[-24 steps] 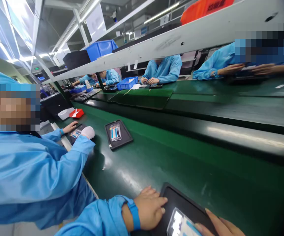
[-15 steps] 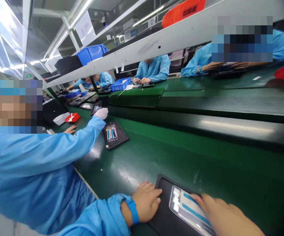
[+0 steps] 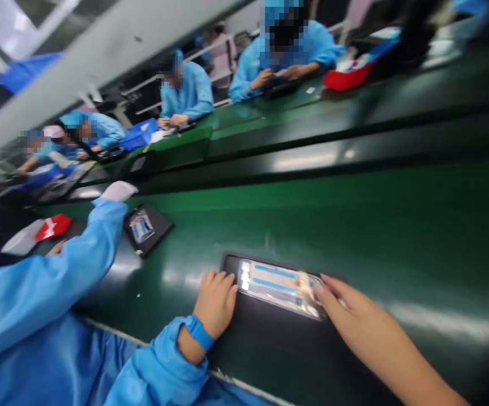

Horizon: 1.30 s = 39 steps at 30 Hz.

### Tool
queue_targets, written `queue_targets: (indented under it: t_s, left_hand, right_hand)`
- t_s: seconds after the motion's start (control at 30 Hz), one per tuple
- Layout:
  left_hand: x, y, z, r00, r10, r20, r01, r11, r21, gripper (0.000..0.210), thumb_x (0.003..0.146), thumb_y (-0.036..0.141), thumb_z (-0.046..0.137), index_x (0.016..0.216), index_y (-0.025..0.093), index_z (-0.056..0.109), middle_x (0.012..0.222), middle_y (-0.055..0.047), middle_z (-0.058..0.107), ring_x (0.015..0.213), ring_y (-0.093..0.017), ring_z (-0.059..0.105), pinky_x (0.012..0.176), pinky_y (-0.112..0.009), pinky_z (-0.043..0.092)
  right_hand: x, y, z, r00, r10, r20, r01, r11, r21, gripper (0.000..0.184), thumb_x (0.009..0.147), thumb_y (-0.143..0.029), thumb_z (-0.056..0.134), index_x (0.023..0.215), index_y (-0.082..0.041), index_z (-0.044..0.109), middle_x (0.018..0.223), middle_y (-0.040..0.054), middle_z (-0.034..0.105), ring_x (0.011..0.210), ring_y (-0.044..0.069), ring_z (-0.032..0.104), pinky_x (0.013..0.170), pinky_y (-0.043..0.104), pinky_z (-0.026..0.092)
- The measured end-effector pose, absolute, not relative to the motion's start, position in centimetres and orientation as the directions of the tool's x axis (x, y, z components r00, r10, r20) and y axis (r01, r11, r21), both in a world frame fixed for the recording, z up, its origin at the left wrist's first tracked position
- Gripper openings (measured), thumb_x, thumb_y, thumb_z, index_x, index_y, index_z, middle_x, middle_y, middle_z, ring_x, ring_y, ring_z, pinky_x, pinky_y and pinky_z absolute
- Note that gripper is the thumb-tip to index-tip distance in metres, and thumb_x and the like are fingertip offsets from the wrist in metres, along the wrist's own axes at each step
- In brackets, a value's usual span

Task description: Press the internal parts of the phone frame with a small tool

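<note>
From where I sit the whole view is smeared by motion, so fine detail is lost. I see my left hand [image 3: 216, 299] resting flat, fingers loosely spread, on the left end of a black tray [image 3: 269, 332] that lies on the green worktop [image 3: 354, 225]. My right hand [image 3: 346, 307] comes in from the lower right, fingers extended, with the fingertips [image 3: 318, 290] touching the right end of the phone frame [image 3: 280, 285] that sits in the tray; I cannot tell whether they pinch it or only press on it. The frame shows pale with blue stripes, but any marking on it is too blurred to read. My right forearm is cut off by the lower edge.

To my left a co-worker's blue sleeve [image 3: 58, 270] reaches out, ending in a white-gloved hand [image 3: 117, 190] just beside a second black tray [image 3: 148, 228] carrying a similar frame. A red and white object [image 3: 52, 226] lies beyond it; its white mark is unreadable. Across the worktop, other people in blue smocks sit blurred.
</note>
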State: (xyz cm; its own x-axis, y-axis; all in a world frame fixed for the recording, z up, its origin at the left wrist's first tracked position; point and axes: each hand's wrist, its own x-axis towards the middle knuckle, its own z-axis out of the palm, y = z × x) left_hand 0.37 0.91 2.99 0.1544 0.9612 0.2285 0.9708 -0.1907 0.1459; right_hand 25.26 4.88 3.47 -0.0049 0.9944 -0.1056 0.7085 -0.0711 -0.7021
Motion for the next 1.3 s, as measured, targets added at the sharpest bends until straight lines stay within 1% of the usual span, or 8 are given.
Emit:
queue_targets:
  t_s: [0.07, 0.13, 0.27, 0.4, 0.57, 0.87, 1.1, 1.3]
  left_hand:
    - [0.9, 1.0, 3.1, 0.262, 0.928, 0.265, 0.941, -0.306, 0.143, 0.026, 0.085, 0.022, 0.037, 0.102, 0.016, 0.056, 0.098, -0.009, 0.061, 0.096, -0.023, 0.052, 0.088, -0.047, 0.042]
    - [1.5, 1.0, 3.2, 0.334, 0.904, 0.266, 0.912, -0.381, 0.149, 0.025, 0.085, 0.022, 0.037, 0.101, 0.016, 0.056, 0.097, -0.008, 0.061, 0.098, -0.024, 0.051, 0.088, -0.047, 0.042]
    - [2.9, 0.9, 3.2, 0.401, 0.882, 0.249, 0.884, -0.444, 0.148, 0.025, 0.084, 0.023, 0.039, 0.102, 0.019, 0.057, 0.1, -0.008, 0.06, 0.105, -0.026, 0.046, 0.088, -0.048, 0.041]
    - [4.3, 1.1, 3.4, 0.439, 0.87, 0.225, 0.877, -0.469, 0.102, 0.024, 0.082, 0.022, 0.043, 0.1, 0.018, 0.059, 0.1, -0.009, 0.059, 0.103, -0.027, 0.045, 0.089, -0.049, 0.04]
    - [5.4, 1.5, 2.8, 0.435, 0.877, 0.205, 0.889, -0.455, 0.057, 0.018, 0.079, 0.023, 0.05, 0.092, 0.019, 0.062, 0.097, -0.008, 0.06, 0.101, -0.029, 0.045, 0.089, -0.049, 0.039]
    - [4.9, 2.5, 2.4, 0.402, 0.904, 0.142, 0.907, -0.415, 0.073, 0.014, 0.078, 0.022, 0.052, 0.085, 0.02, 0.064, 0.093, -0.006, 0.062, 0.098, -0.027, 0.048, 0.086, -0.045, 0.041]
    - [4.0, 3.0, 2.3, 0.472, 0.867, 0.161, 0.863, -0.492, 0.118, 0.015, 0.079, 0.018, 0.048, 0.077, 0.019, 0.062, 0.089, -0.004, 0.063, 0.095, -0.024, 0.051, 0.087, -0.045, 0.042]
    - [3.8, 2.9, 2.8, 0.433, 0.874, 0.218, 0.836, -0.48, 0.265, 0.02, 0.084, 0.018, 0.039, 0.077, 0.016, 0.058, 0.077, -0.006, 0.062, 0.086, -0.02, 0.055, 0.081, -0.039, 0.046]
  right_hand:
    - [25.3, 4.2, 4.9, 0.105, 0.975, -0.198, 0.673, -0.216, -0.707, 0.041, 0.079, -0.043, 0.04, 0.106, -0.019, 0.06, 0.097, 0.0051, 0.066, 0.085, 0.021, 0.062, 0.07, 0.029, 0.048]
    - [25.3, 3.8, 5.6, 0.131, 0.957, -0.257, 0.643, -0.28, -0.713, 0.04, 0.08, -0.041, 0.039, 0.108, -0.02, 0.058, 0.101, 0.0048, 0.065, 0.09, 0.021, 0.06, 0.074, 0.029, 0.047]
    - [25.0, 3.0, 5.6, -0.001, 0.956, -0.295, 0.65, -0.223, -0.727, 0.036, 0.082, -0.034, 0.037, 0.106, -0.019, 0.06, 0.107, 0.0051, 0.063, 0.097, 0.021, 0.057, 0.083, 0.031, 0.044]
    - [24.5, 2.9, 5.1, -0.078, 0.96, -0.268, 0.714, -0.134, -0.687, 0.037, 0.084, -0.03, 0.035, 0.108, -0.016, 0.059, 0.109, 0.0075, 0.061, 0.1, 0.022, 0.055, 0.087, 0.033, 0.042]
    - [24.2, 3.2, 5.2, -0.064, 0.96, -0.274, 0.734, -0.14, -0.665, 0.037, 0.085, -0.031, 0.034, 0.109, -0.017, 0.058, 0.109, 0.0077, 0.061, 0.101, 0.022, 0.055, 0.085, 0.032, 0.042]
    - [24.6, 3.1, 5.2, -0.043, 0.962, -0.27, 0.707, -0.162, -0.689, 0.036, 0.084, -0.034, 0.036, 0.108, -0.018, 0.058, 0.109, 0.0066, 0.061, 0.101, 0.02, 0.055, 0.085, 0.03, 0.041]
    - [24.6, 3.0, 5.5, -0.063, 0.963, -0.263, 0.677, -0.152, -0.72, 0.036, 0.085, -0.035, 0.034, 0.104, -0.02, 0.06, 0.105, 0.0058, 0.063, 0.096, 0.021, 0.057, 0.08, 0.031, 0.043]
    - [24.5, 3.1, 5.6, -0.045, 0.96, -0.277, 0.655, -0.181, -0.734, 0.035, 0.084, -0.037, 0.035, 0.104, -0.021, 0.06, 0.105, 0.0042, 0.063, 0.096, 0.021, 0.057, 0.08, 0.031, 0.043]
